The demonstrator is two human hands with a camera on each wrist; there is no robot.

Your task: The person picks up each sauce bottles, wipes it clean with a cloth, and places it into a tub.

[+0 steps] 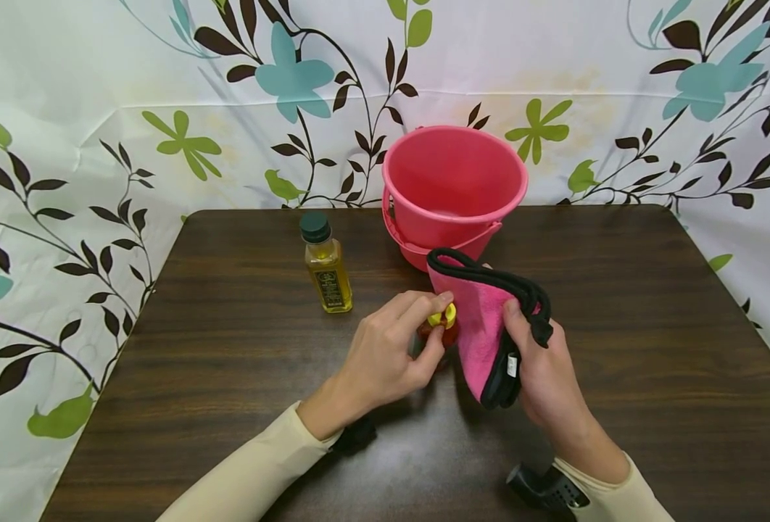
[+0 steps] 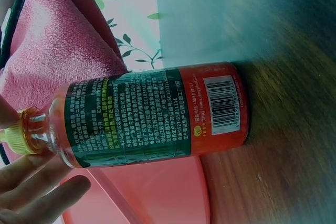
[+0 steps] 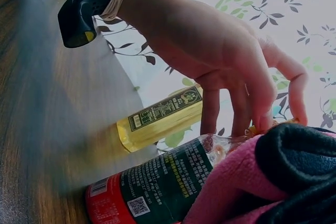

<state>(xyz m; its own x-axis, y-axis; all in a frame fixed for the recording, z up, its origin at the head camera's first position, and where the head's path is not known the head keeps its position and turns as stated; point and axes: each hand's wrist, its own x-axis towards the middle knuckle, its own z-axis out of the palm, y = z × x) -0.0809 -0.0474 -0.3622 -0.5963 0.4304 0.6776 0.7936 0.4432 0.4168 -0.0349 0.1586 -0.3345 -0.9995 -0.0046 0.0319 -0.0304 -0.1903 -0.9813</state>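
Left hand (image 1: 388, 349) pinches the yellow cap (image 2: 18, 139) while right hand (image 1: 549, 373) grips cloth (image 1: 478, 330), likely soft and light, best held bunched.

Left hand (image 1: 385, 351) (back uppermost) in a pinch — right hand (image 1: 547, 373) curled

the cloth (image 1: 479, 326) looks fuzzy, the bucket (image 1: 457, 174) smooth plastic, the table (image 1: 228, 377) softly glossy wood
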